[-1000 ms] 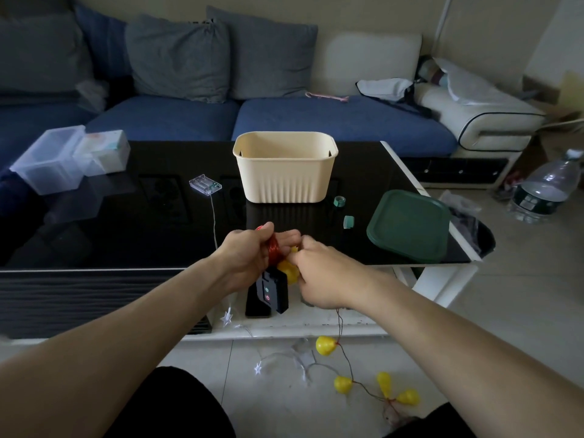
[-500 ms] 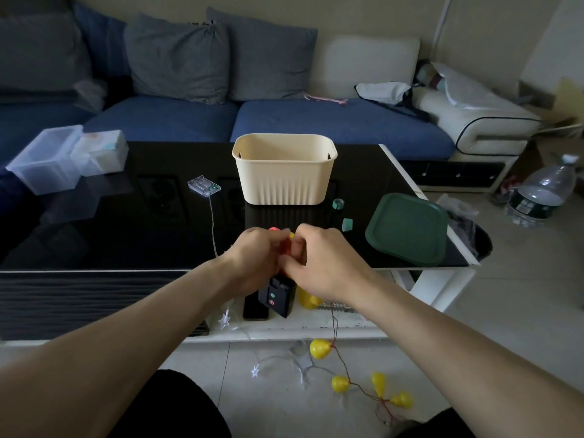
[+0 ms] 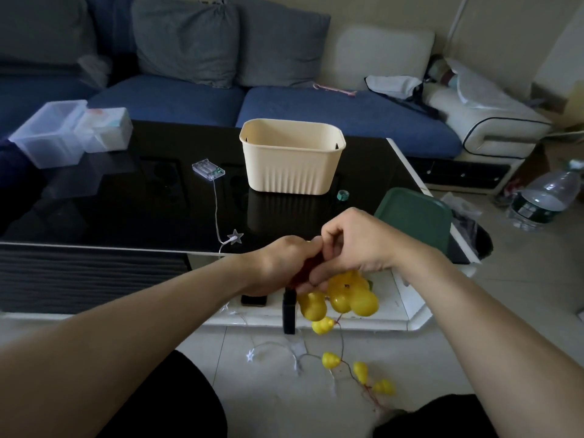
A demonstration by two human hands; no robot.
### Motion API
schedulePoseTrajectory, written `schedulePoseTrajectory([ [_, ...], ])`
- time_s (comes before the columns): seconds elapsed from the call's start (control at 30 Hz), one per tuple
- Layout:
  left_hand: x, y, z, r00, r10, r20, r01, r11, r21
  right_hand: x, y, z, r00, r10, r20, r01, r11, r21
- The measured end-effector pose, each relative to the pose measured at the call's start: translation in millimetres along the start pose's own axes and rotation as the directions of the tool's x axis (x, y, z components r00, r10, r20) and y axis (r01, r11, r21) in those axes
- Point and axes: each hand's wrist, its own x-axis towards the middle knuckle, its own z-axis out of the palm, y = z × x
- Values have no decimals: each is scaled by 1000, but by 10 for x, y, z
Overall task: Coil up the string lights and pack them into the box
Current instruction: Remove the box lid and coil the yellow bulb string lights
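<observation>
My left hand (image 3: 278,267) grips a coil of red-wired string lights in front of the table's near edge. A cluster of yellow bulbs (image 3: 344,295) and a black battery pack (image 3: 289,311) hang from that coil. My right hand (image 3: 354,245) pinches the wire just above it, touching the left hand. More yellow bulbs (image 3: 360,369) trail on the floor. The cream box (image 3: 292,159) stands open on the black table (image 3: 126,210). A second string with a clear battery case (image 3: 208,169) and a white star (image 3: 235,237) lies on the table, its tail on the floor (image 3: 275,350).
A green lid (image 3: 414,218) lies right of the box, with a small teal roll (image 3: 343,195) beside it. Clear plastic containers (image 3: 68,131) sit at the table's far left. A blue sofa (image 3: 316,109) is behind, and a water bottle (image 3: 546,197) stands on the floor at right.
More yellow bulbs have been gathered up into the bundle under my hands. My right hand has moved up and over the left. Fewer bulbs lie on the floor.
</observation>
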Motion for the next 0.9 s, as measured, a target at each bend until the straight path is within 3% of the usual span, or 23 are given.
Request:
schedulePoseTrajectory([
  [0.17, 22, 98, -15, 998, 49, -35, -42, 985, 168, -2, 152, -134, 983, 74, 169, -106, 977, 187],
  [0.37, 91, 78, 4, 993, -31, -113, 55, 975, 214, 74, 172, -118, 954, 96, 285, -129, 987, 96],
  [0.53, 75, 44, -98, 978, -34, -205, 70, 982, 173, 44, 202, -29, 907, 77, 415, -252, 887, 386],
  [0.63, 60, 19, -194, 971, -40, -234, 84, 980, 180, -11, 241, -92, 884, 20, 467, -258, 854, 451],
  [0.7, 41, 0, -231, 976, -58, -211, 99, 976, 192, -19, 249, -137, 897, 19, 442, -232, 871, 434],
  [0.9, -9, -34, -241, 986, -161, 43, 155, 981, 113, 42, 241, -39, 969, -68, 237, -42, 901, 432],
])
